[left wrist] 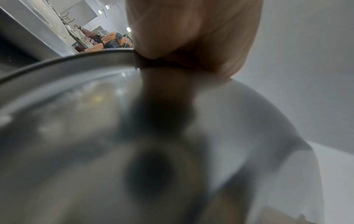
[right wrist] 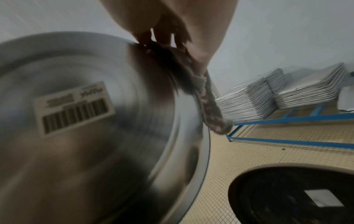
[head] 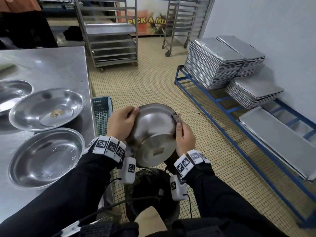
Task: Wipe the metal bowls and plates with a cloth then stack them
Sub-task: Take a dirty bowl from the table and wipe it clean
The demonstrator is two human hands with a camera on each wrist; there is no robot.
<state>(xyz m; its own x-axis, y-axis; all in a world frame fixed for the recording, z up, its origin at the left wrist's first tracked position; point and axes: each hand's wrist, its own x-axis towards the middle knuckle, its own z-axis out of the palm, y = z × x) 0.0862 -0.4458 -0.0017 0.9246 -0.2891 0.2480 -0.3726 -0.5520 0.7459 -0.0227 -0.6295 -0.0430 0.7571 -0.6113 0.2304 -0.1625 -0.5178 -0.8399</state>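
Note:
A metal bowl (head: pixel 154 132) is held in the air between both hands, its underside with a barcode sticker (right wrist: pixel 76 108) turned toward me. My left hand (head: pixel 122 123) grips the bowl's left rim (left wrist: pixel 67 60), thumb over the edge. My right hand (head: pixel 183 137) pinches a small patterned cloth (head: pixel 177 118) against the right rim; the cloth (right wrist: pixel 206 106) folds over the edge. Two more metal bowls (head: pixel 47 109) (head: pixel 46 157) lie open side up on the steel table (head: pixel 56 65), and part of a third (head: pixel 13 93) shows at the left.
A blue crate (head: pixel 102 113) stands by the table's edge. A dark round bin (right wrist: pixel 293 194) sits on the tiled floor below the hands. Stacked metal trays (head: pixel 215 62) rest on a blue frame along the right wall. Wheeled racks (head: pixel 109 31) stand at the back.

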